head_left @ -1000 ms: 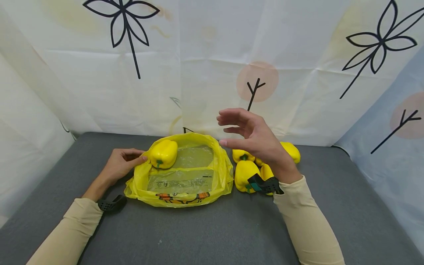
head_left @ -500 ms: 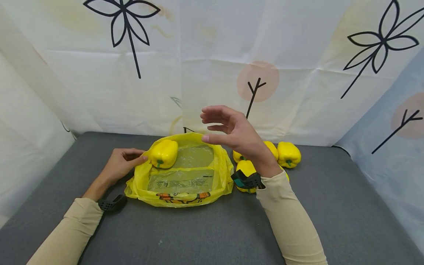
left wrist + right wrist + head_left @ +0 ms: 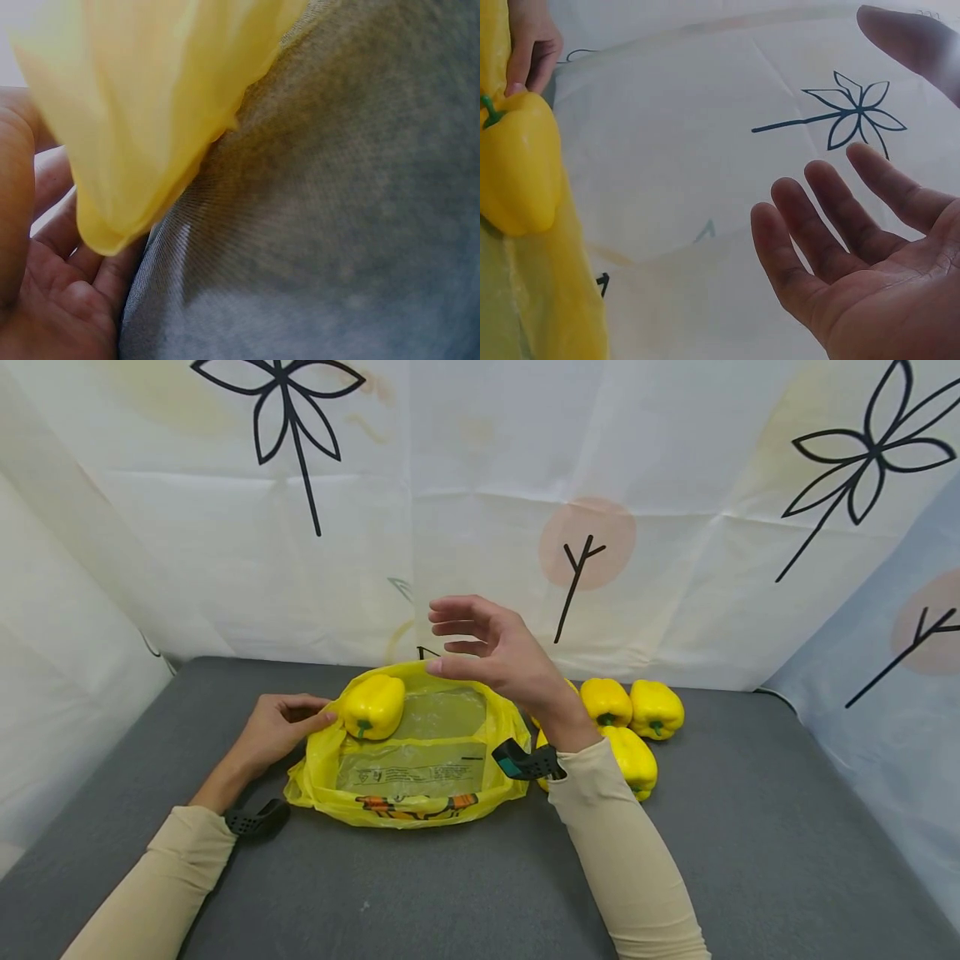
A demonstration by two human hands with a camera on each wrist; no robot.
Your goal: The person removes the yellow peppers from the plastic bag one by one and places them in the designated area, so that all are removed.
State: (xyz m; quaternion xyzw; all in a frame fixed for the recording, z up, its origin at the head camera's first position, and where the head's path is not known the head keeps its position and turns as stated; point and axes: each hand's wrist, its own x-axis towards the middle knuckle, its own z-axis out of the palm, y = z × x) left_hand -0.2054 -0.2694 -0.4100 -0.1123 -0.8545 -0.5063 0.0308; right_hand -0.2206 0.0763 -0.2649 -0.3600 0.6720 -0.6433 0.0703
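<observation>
A yellow plastic bag (image 3: 318, 781) lies on the grey table with its mouth spread wide. Inside, by its left rim, sits one yellow bell pepper (image 3: 373, 707). My left hand (image 3: 273, 732) pinches that left rim between thumb and fingers; the left wrist view shows the yellow film (image 3: 142, 127) hanging by the palm. Raised over the bag's far right side is my right hand (image 3: 491, 652), fingers spread and loosely bent. Nothing lies in its palm in the right wrist view, where the pepper (image 3: 521, 165) appears at the left edge.
Several more yellow bell peppers (image 3: 632, 762) are grouped right of the bag, partly hidden behind my right wrist and sleeve. White cloth (image 3: 480, 468) printed with black flowers hangs behind the grey table (image 3: 420, 893) and along its sides.
My right hand has moved left from over the loose peppers to over the bag, uncovering more of those peppers. The left hand, the bag and the pepper inside have stayed put.
</observation>
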